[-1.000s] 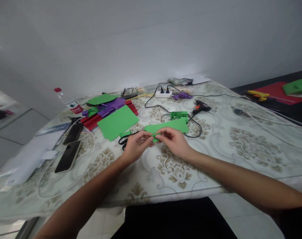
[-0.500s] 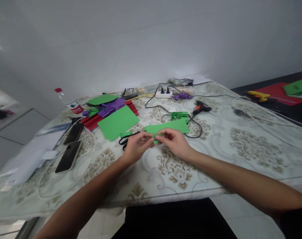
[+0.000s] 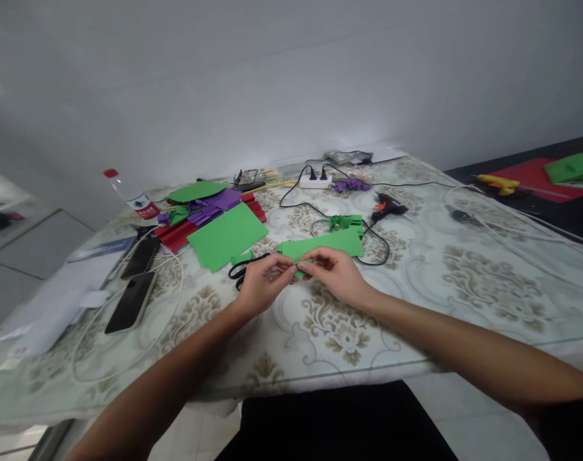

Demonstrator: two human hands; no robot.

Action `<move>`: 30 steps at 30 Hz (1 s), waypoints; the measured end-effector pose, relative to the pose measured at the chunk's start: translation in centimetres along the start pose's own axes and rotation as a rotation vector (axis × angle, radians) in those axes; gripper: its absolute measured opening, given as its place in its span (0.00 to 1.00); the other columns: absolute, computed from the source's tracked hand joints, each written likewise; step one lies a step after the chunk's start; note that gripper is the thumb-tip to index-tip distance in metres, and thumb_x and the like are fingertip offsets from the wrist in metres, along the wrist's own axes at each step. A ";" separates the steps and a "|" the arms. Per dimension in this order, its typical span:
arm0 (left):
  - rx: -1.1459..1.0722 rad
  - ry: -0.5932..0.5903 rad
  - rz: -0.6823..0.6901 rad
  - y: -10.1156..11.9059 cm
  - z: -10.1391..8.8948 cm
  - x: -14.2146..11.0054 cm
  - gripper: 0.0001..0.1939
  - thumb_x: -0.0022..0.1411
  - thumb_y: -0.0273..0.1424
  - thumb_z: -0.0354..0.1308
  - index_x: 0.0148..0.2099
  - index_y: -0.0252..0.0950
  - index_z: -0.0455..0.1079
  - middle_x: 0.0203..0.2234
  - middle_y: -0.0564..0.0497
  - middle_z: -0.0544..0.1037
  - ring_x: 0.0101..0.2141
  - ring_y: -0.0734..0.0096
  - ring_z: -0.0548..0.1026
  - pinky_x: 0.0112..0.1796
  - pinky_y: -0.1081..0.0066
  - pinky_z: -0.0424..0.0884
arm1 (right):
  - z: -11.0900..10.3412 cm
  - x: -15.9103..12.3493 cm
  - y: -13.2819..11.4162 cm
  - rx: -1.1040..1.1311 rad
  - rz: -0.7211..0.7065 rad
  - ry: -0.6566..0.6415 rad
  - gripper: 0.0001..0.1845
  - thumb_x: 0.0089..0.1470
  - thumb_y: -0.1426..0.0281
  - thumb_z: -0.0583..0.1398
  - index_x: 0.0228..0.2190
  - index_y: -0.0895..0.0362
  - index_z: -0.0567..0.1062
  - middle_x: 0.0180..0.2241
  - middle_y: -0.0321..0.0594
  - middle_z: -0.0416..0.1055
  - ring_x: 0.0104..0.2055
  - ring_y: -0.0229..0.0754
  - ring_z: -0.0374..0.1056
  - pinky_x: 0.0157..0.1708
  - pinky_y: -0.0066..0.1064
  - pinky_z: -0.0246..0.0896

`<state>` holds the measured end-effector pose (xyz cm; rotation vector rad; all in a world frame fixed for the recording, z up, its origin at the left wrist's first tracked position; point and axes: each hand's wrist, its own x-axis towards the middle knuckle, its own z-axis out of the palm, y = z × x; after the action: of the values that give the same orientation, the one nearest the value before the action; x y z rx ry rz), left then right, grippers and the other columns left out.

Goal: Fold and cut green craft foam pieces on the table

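Note:
Between my fingertips is a small piece of green paper (image 3: pixel 300 273), mostly covered by the fingers. My left hand (image 3: pixel 267 280) pinches it from the left, and my right hand (image 3: pixel 334 272) pinches it from the right. Just beyond the hands lies a long green paper strip (image 3: pixel 327 242). Black-handled scissors (image 3: pixel 237 271) rest beside my left hand, partly hidden behind it. Larger green paper sheets (image 3: pixel 230 235) lie to the left, and a bundle of cut green paper (image 3: pixel 346 223) sits behind the strip.
A black glue gun (image 3: pixel 388 207) lies right of the strip, its cord looping nearby. Farther back stands a white power strip (image 3: pixel 315 182). On the left are a water bottle (image 3: pixel 140 202), two phones (image 3: pixel 130 303) and a white cable. A yellow glue gun (image 3: pixel 498 184) lies far right.
Both hands stay in almost the same place, still pinching the green piece. Slightly less of it shows between the fingertips now. The whole view has shifted a little.

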<state>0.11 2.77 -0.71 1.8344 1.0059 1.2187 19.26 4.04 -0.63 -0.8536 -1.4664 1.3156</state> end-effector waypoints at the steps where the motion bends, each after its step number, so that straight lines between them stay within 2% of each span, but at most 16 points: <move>1: 0.008 0.000 0.001 0.0 0.0 0.0 0.07 0.63 0.32 0.63 0.41 0.33 0.75 0.28 0.49 0.82 0.27 0.72 0.81 0.31 0.76 0.78 | 0.0 0.0 0.0 0.007 -0.001 0.001 0.19 0.47 0.55 0.70 0.32 0.58 0.79 0.26 0.37 0.76 0.28 0.41 0.74 0.31 0.31 0.69; 13: -0.059 0.049 -0.018 0.1 0.1 0.2 0.08 0.62 0.33 0.64 0.39 0.33 0.74 0.24 0.51 0.81 0.25 0.72 0.81 0.29 0.76 0.78 | 0.0 0.3 -0.1 0.128 0.054 -0.008 0.20 0.42 0.56 0.72 0.32 0.57 0.79 0.27 0.37 0.79 0.29 0.41 0.75 0.34 0.34 0.74; 18: -0.069 0.067 -0.026 0.1 0.1 0.2 0.08 0.61 0.34 0.65 0.38 0.34 0.74 0.24 0.51 0.81 0.25 0.72 0.81 0.29 0.75 0.78 | 0.0 0.3 -0.6 0.121 0.058 -0.004 0.18 0.45 0.55 0.70 0.30 0.56 0.81 0.30 0.38 0.79 0.30 0.41 0.75 0.36 0.35 0.75; 30: -0.139 0.066 -0.112 0.4 0.4 0.3 0.12 0.59 0.38 0.66 0.37 0.33 0.73 0.22 0.52 0.80 0.24 0.71 0.81 0.28 0.74 0.78 | -0.1 0.3 -0.4 0.125 0.053 0.032 0.18 0.44 0.56 0.71 0.32 0.56 0.82 0.30 0.38 0.79 0.33 0.41 0.75 0.38 0.35 0.76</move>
<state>0.61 2.76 -0.33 1.6192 1.0203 1.2561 19.30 4.26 -0.13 -0.8330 -1.3301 1.4112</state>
